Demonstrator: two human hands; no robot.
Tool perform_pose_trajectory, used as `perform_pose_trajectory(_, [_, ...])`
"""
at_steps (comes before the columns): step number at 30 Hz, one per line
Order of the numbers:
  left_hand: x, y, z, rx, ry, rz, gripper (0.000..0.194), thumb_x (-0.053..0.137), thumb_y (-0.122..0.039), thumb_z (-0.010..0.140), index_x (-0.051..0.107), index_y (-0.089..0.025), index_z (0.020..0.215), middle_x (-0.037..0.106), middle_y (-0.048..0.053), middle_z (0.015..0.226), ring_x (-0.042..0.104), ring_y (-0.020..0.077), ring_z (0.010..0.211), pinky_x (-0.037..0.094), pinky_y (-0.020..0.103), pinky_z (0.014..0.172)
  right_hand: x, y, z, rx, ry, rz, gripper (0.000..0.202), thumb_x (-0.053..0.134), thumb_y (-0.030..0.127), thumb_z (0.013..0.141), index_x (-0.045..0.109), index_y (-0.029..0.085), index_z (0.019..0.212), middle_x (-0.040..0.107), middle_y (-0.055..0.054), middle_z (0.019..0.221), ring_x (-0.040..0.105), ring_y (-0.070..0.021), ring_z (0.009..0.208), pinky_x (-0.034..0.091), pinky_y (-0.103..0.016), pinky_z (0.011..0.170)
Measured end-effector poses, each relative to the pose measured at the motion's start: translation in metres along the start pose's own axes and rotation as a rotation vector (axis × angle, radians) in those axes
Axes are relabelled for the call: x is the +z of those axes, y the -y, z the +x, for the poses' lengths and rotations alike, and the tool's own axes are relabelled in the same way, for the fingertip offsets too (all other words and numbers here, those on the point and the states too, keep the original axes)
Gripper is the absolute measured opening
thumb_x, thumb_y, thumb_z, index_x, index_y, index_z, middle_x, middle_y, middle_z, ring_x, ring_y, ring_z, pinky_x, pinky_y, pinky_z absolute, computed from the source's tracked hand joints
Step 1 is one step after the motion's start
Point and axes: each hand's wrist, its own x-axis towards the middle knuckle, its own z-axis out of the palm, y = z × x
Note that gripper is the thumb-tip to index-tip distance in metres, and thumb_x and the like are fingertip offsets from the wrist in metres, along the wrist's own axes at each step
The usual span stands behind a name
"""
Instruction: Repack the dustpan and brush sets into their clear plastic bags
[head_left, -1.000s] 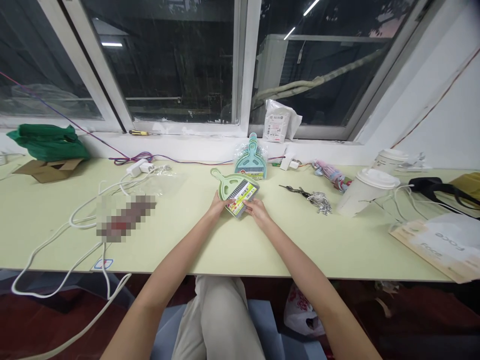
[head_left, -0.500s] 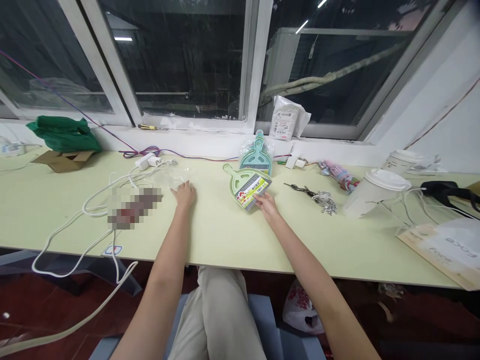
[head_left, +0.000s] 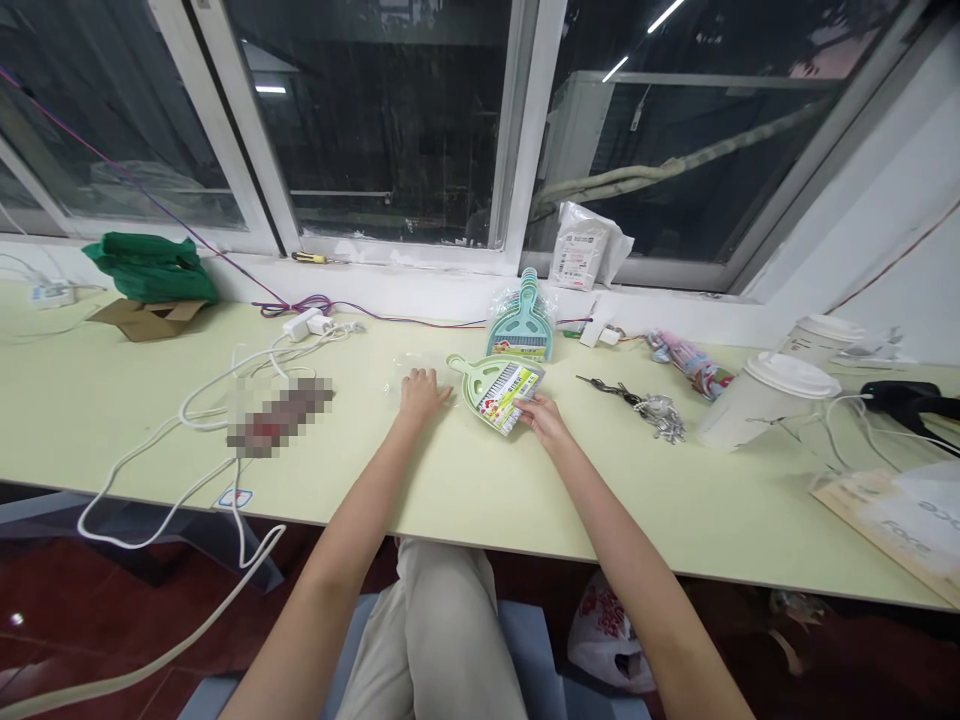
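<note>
My right hand [head_left: 549, 424] pinches the green dustpan-and-brush set [head_left: 495, 392] by its broad end, handle [head_left: 462, 367] slanting away leftward from those fingers [head_left: 532, 406], nearer my left hand [head_left: 423, 394], half-curled at clear plastic film [head_left: 395, 371], hold can't tell.

dustpan [head_left: 487, 380] before dustpan stack [head_left: 523, 328], 2 cups [head_left: 761, 405] right.

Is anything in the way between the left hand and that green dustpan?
Nothing visible blocks the gap between the left hand and the green dustpan. The right hand holds its opposite side. Clear plastic lies by the left hand; its edges are too faint to trace.
</note>
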Motion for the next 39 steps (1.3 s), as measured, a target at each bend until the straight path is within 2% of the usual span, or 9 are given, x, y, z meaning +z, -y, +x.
perform_pose_trajectory(4, [-0.001,0.008,0.003,-0.019,0.057,0.082,0.024,0.050,-0.025,0.084,0.062,-0.015,0.101,0.060,0.022,0.111,0.049,0.0367,0.114,0.034,0.048,0.096,0.000,0.003,-0.003,0.056,0.017,-0.032,0.019,0.071,0.001,0.064,0.067,0.014,0.076,0.074,-0.005,0.074,0.071,-0.0189,0.068,0.063,-0.034,0.070])
perform_pose_trajectory(12, [-0.016,0.004,-0.002,-0.082,0.017,0.065,0.036,0.036,0.001,0.081,0.057,-0.010,0.109,0.058,0.022,0.107,0.053,0.0332,0.108,0.040,0.040,0.087,0.011,0.002,-0.012,0.043,0.013,-0.035,0.020,0.069,-0.001,0.064,0.067,0.013,0.077,0.075,-0.004,0.074,0.071,-0.0175,0.067,0.062,-0.030,0.066])
perform_pose_trajectory(18, [-0.018,-0.010,-0.003,-0.022,-0.152,-0.226,0.026,0.035,-0.015,0.091,0.058,-0.020,0.102,0.060,0.016,0.107,0.050,0.0310,0.112,0.038,0.044,0.097,0.017,0.002,-0.017,-0.056,0.076,-0.055,0.024,0.077,0.009,0.060,0.067,0.016,0.081,0.075,-0.004,0.078,0.071,-0.0188,0.069,0.061,-0.031,0.065])
perform_pose_trajectory(21, [-0.016,-0.031,-0.010,0.126,-0.226,-0.476,0.016,0.045,-0.022,0.090,0.060,-0.024,0.091,0.061,0.011,0.109,0.047,0.0289,0.119,0.019,0.050,0.113,0.020,0.001,-0.018,-0.145,0.073,-0.027,0.036,0.083,0.019,0.056,0.066,0.017,0.088,0.075,-0.004,0.080,0.071,-0.0200,0.072,0.061,-0.033,0.066])
perform_pose_trajectory(24, [-0.019,-0.051,-0.021,0.132,-0.330,-0.658,0.012,0.054,-0.028,0.088,0.060,-0.026,0.098,0.056,0.008,0.124,0.037,0.0272,0.132,0.004,0.050,0.118,0.021,0.000,-0.017,-0.204,0.038,0.026,0.043,0.084,0.027,0.055,0.064,0.017,0.091,0.075,-0.004,0.084,0.071,-0.0204,0.076,0.059,-0.032,0.067])
perform_pose_trajectory(29, [-0.026,-0.056,-0.020,-0.218,-0.601,-0.967,0.071,0.059,-0.049,0.084,0.024,-0.027,0.142,0.017,0.009,0.156,0.006,0.0243,0.148,0.017,0.044,0.119,0.019,-0.002,-0.015,-0.245,0.027,0.087,0.045,0.083,0.033,0.055,0.062,0.017,0.091,0.074,-0.005,0.086,0.071,-0.0200,0.080,0.057,-0.030,0.070])
perform_pose_trajectory(32, [-0.023,-0.047,-0.007,-0.306,-0.273,-1.388,0.061,0.049,-0.051,0.090,0.026,-0.029,0.142,0.035,0.010,0.148,0.032,0.0240,0.140,0.038,0.040,0.108,0.020,-0.002,-0.016,-0.237,0.046,0.085,0.045,0.083,0.034,0.055,0.063,0.017,0.090,0.074,-0.004,0.085,0.070,-0.0195,0.079,0.057,-0.029,0.070])
perform_pose_trajectory(35, [-0.015,-0.046,-0.004,-0.198,0.103,-1.644,0.061,0.062,-0.046,0.083,0.041,-0.025,0.136,0.056,0.011,0.130,0.058,0.0258,0.117,0.050,0.041,0.095,0.021,-0.004,-0.016,-0.228,0.068,0.065,0.048,0.083,0.035,0.055,0.063,0.017,0.094,0.074,-0.005,0.086,0.070,-0.0206,0.080,0.057,-0.032,0.073])
perform_pose_trajectory(39, [-0.003,-0.063,-0.016,-0.115,0.257,-1.665,0.089,0.082,-0.032,0.064,0.037,-0.031,0.140,0.065,0.007,0.118,0.067,0.0245,0.098,0.052,0.045,0.089,0.023,-0.004,-0.018,-0.335,-0.045,0.032,0.074,0.080,0.041,0.059,0.052,0.017,0.123,0.072,-0.007,0.097,0.069,-0.0218,0.087,0.057,-0.034,0.075])
